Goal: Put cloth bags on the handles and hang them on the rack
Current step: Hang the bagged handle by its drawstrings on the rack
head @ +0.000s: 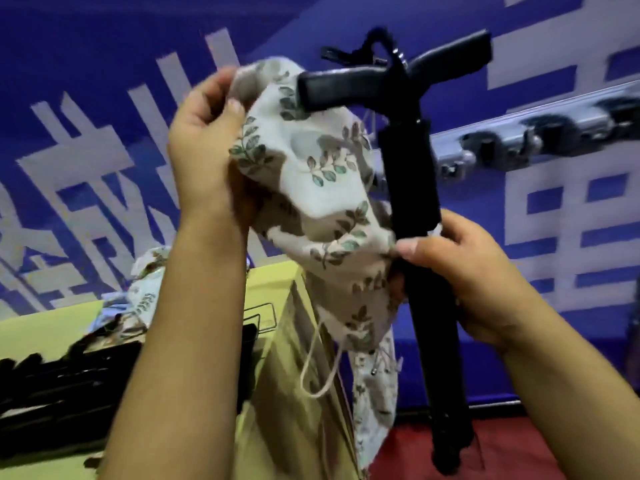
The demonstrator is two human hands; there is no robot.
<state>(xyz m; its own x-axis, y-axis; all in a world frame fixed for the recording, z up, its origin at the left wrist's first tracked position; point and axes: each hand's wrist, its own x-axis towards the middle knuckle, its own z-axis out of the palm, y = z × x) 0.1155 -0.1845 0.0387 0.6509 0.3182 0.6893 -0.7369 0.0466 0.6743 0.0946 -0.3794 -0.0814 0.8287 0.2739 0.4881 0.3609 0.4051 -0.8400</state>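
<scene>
Cotton, leaf print: cloth bag, bunched beside the handle's left arm, not yet over it.
Black plastic: T-shaped handle on a dark shaft, held upright mid-frame.
Left hand: closed, pinching the bag's upper edge.
Right hand: wrapped round the shaft, thumb pressing the bag's lower edge against it.
Rack: grey rail with hooks on the blue wall, behind.
Progress: bagging under way, by my reading; hanging not done.
Stock left: more bags and dark handles on the yellow-green table.
Unclear: bag mouth hidden; shaft's foot blurred.
</scene>
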